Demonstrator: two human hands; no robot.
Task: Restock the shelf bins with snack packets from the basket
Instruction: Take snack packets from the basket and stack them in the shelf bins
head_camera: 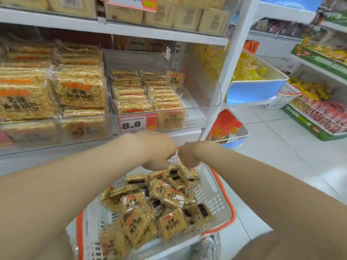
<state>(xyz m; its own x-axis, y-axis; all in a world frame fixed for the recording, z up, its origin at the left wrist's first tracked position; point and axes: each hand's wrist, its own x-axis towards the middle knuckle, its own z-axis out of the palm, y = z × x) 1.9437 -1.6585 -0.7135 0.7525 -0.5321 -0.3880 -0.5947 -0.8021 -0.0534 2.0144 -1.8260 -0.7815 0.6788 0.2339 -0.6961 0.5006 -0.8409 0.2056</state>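
Over basket [208, 178], left hand [159, 152], right hand [189, 155], grips hidden

On your right, yellow sweets [247, 69] fill a blue-fronted tray [251, 91], with a green rack [308, 125] across the floor tiles [281, 141].

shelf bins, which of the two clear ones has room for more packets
The right bin, bearing the 8.8 price tag: its right side is bare, whereas the left bin is filled to its front wall with larger packets.
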